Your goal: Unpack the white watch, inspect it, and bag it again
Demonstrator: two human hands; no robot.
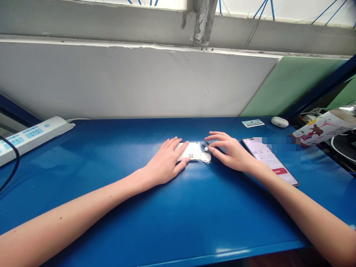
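A small clear plastic bag [193, 150] with a white label lies on the blue table [178, 215] near its middle. My left hand [166, 164] rests flat on the bag's left end, fingers stretched out, thumb along its near edge. My right hand [230, 151] is at the bag's right end, fingers spread, with fingertips touching a small white round piece [206, 157] that lies there. Neither hand grips anything.
A phone [269, 160] showing a timer lies right of my right hand. Behind it sit a white earbud case [279, 121] and a small card [253, 123]. A white power strip [30, 135] lies at the far left, and a printed carton [324, 128] at the right edge.
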